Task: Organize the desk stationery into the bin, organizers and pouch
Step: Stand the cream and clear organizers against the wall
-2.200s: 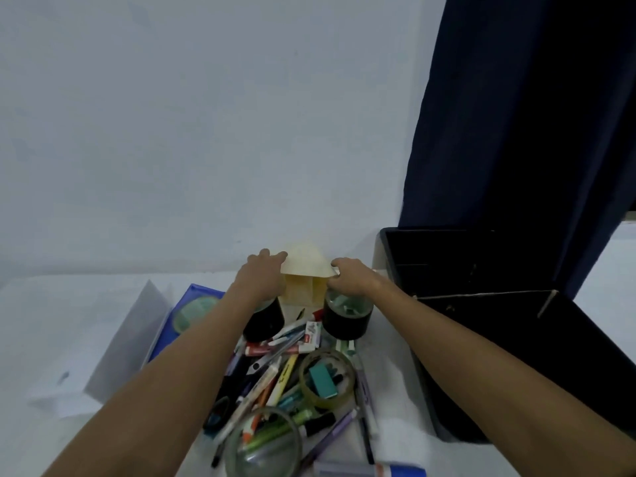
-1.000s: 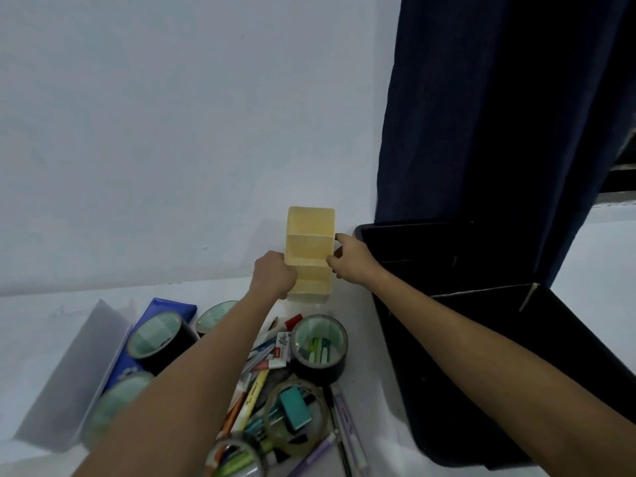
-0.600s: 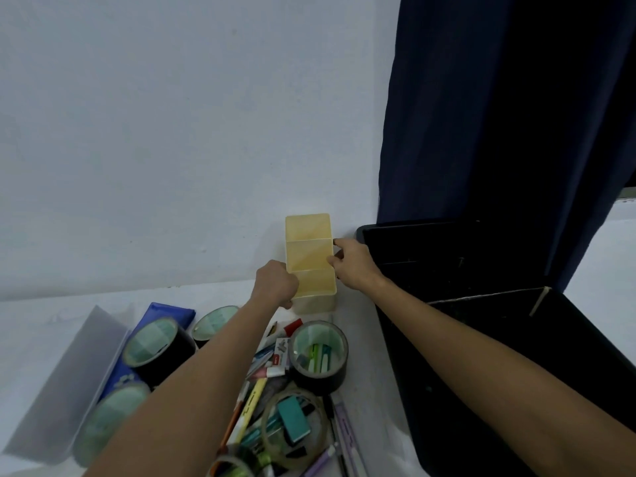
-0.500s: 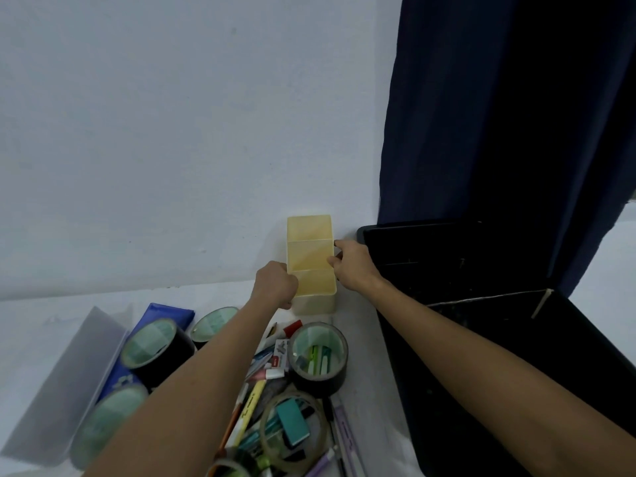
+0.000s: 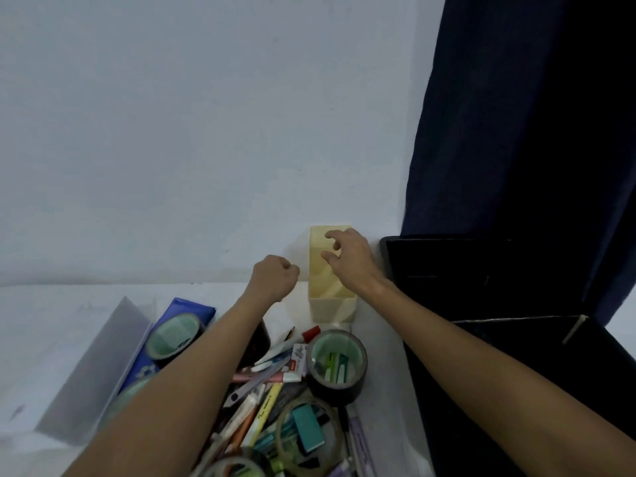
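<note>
Yellow organizer (image 5: 332,297) stands between hands — left hand (image 5: 273,280) fisted empty, right hand (image 5: 349,258) loose above — next, load pens (image 5: 261,390) upright.

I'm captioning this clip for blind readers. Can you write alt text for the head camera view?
Two bare hands hover at a yellow organizer standing against a white wall: the left hand a fist beside it, the right hand loosely curled above it. Tape rolls and pens clutter the desk; a black bin sits right.
</note>
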